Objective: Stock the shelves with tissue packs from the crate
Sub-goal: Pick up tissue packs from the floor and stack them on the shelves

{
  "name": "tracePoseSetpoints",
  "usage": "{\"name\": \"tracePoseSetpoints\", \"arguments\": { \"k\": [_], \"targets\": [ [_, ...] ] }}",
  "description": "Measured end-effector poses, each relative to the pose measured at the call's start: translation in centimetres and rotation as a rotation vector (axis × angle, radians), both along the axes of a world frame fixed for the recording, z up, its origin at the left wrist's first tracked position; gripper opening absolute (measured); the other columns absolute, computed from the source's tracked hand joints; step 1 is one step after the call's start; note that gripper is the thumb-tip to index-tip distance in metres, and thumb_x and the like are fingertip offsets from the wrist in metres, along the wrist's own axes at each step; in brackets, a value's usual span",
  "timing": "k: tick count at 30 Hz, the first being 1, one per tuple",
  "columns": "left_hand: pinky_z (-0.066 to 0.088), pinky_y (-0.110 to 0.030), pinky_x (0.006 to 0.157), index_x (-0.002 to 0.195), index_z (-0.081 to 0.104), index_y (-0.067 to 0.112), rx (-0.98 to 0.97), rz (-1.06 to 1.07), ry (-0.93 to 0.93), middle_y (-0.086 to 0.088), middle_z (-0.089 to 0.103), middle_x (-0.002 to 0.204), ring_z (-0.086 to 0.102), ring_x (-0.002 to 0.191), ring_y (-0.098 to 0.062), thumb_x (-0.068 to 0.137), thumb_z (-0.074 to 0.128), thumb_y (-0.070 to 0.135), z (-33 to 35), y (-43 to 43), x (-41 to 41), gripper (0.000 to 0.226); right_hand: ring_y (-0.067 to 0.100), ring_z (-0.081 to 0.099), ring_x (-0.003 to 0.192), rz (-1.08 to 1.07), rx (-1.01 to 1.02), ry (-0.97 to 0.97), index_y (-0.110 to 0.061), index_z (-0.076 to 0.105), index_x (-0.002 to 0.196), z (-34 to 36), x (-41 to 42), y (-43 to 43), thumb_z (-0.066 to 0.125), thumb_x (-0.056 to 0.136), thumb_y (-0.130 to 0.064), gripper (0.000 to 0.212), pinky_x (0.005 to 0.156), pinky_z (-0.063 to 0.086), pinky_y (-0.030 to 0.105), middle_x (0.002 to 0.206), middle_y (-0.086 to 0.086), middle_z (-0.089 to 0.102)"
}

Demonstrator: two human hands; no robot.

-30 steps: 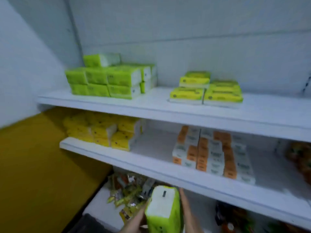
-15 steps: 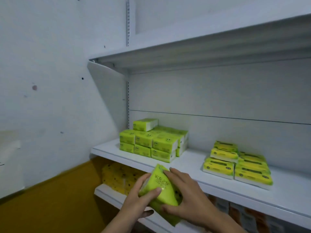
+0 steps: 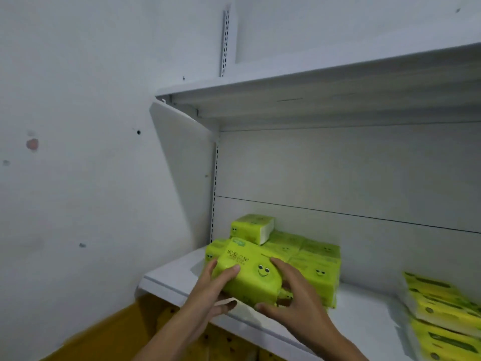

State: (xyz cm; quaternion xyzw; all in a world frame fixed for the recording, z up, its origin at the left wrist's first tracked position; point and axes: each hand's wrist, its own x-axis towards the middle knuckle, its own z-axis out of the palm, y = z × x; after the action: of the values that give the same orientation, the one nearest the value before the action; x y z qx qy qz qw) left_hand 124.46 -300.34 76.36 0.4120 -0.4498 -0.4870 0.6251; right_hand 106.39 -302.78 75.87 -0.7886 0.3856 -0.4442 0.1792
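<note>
Both hands, left hand [image 3: 218, 287] and right hand [image 3: 294, 295], clasp a green tissue pack [image 3: 250, 274] from opposite sides, evidently to square it against the stacked packs [image 3: 312, 259] on the shelf [image 3: 177, 280].

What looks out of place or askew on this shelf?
One green tissue pack sits alone atop the green stack, turned askew to the rows beneath. The held pack, tilted between both hands, isn't placed yet.
</note>
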Motion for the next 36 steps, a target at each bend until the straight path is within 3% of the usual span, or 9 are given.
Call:
{"name": "tracePoseSetpoints", "arguments": {
  "k": [4, 10, 13, 15, 18, 22, 29, 34, 36],
  "targets": [
    [0.052, -0.022, 0.064, 0.126, 0.043, 0.028, -0.032, -0.059, -0.194, 0.000, 0.066, 0.108, 0.068, 0.086, -0.012, 0.058, 0.080, 0.030, 1.3, -5.8, 4.7, 0.078, 0.002, 0.054, 0.099, -0.079, -0.019, -0.069, -0.033, 0.045, 0.130, 1.2, 4.1, -5.9, 0.085, 0.066, -0.026, 0.076, 0.081, 0.052, 0.024, 0.128, -0.010, 0.049],
    [0.048, -0.010, 0.068, 0.118, 0.054, 0.028, -0.136, 0.031, -0.389, 0.005, 0.067, 0.109, 0.061, 0.094, -0.001, 0.075, 0.075, 0.020, 2.0, -13.4, 9.4, 0.049, 0.012, 0.052, 0.109, -0.140, -0.071, -0.060, -0.019, 0.046, 0.137, 2.5, 8.5, -12.6, 0.082, 0.069, -0.028, 0.077, 0.087, 0.051, 0.026, 0.127, -0.006, 0.048],
    [0.045, -0.003, 0.062, 0.116, 0.054, 0.030, -0.137, 0.062, -0.412, 0.008, 0.066, 0.109, 0.058, 0.094, 0.004, 0.075, 0.075, 0.022, 1.4, -15.8, 10.6, 0.047, 0.012, 0.051, 0.110, -0.147, -0.053, -0.044, -0.020, 0.045, 0.137, 2.1, 9.4, -14.7, 0.081, 0.070, -0.030, 0.076, 0.083, 0.051, 0.021, 0.131, -0.004, 0.047],
    [0.043, -0.002, 0.063, 0.109, 0.054, 0.037, -0.126, 0.068, -0.472, 0.010, 0.064, 0.108, 0.055, 0.094, 0.006, 0.069, 0.081, 0.030, 0.8, -17.1, 10.9, 0.049, 0.014, 0.050, 0.115, -0.174, -0.073, -0.008, -0.020, 0.045, 0.137, 1.5, 9.8, -15.6, 0.079, 0.068, -0.038, 0.080, 0.091, 0.049, 0.028, 0.134, -0.003, 0.045],
    [0.041, -0.010, 0.071, 0.100, 0.053, 0.036, -0.102, 0.109, -0.569, 0.010, 0.059, 0.105, 0.053, 0.097, -0.003, 0.070, 0.081, 0.032, -0.1, -18.7, 10.8, 0.041, 0.015, 0.047, 0.122, -0.256, -0.102, 0.062, -0.020, 0.044, 0.138, 0.8, 9.9, -16.6, 0.076, 0.070, -0.043, 0.078, 0.101, 0.040, 0.030, 0.139, -0.002, 0.042],
    [0.045, -0.027, 0.088, 0.118, 0.052, 0.020, -0.077, 0.208, -0.609, 0.000, 0.058, 0.112, 0.054, 0.104, -0.015, 0.076, 0.074, 0.028, -0.7, -20.4, 10.3, 0.048, 0.019, 0.044, 0.128, -0.356, -0.113, 0.190, -0.021, 0.033, 0.143, 0.6, 10.6, -17.4, 0.066, 0.083, -0.043, 0.073, 0.100, 0.040, 0.033, 0.147, -0.003, 0.036],
    [0.040, -0.026, 0.087, 0.123, 0.052, 0.016, -0.067, 0.290, -0.707, -0.005, 0.059, 0.121, 0.054, 0.114, -0.021, 0.075, 0.076, 0.032, -1.0, -21.9, 10.1, 0.056, 0.024, 0.045, 0.123, -0.483, -0.079, 0.318, -0.026, 0.026, 0.144, 0.9, 11.0, -17.8, 0.058, 0.086, -0.051, 0.072, 0.093, 0.039, 0.033, 0.136, 0.004, 0.049],
    [0.040, -0.038, 0.099, 0.124, 0.051, 0.020, -0.183, 0.434, -0.740, -0.008, 0.055, 0.122, 0.049, 0.117, -0.024, 0.059, 0.073, 0.048, -2.0, -18.8, 10.0, 0.074, 0.024, 0.035, 0.132, -0.463, -0.097, 0.206, -0.023, 0.024, 0.148, 1.1, 9.5, -16.6, 0.062, 0.083, -0.048, 0.078, 0.104, 0.035, 0.037, 0.146, 0.003, 0.039],
    [0.040, -0.037, 0.097, 0.123, 0.051, 0.023, -0.218, 0.428, -0.783, -0.006, 0.053, 0.121, 0.048, 0.116, -0.023, 0.068, 0.078, 0.035, -2.4, -16.5, 9.2, 0.062, 0.021, 0.032, 0.134, -0.469, -0.128, 0.135, -0.020, 0.026, 0.147, 0.9, 8.0, -15.4, 0.063, 0.085, -0.040, 0.074, 0.106, 0.030, 0.034, 0.148, 0.002, 0.038]
  ]
}}
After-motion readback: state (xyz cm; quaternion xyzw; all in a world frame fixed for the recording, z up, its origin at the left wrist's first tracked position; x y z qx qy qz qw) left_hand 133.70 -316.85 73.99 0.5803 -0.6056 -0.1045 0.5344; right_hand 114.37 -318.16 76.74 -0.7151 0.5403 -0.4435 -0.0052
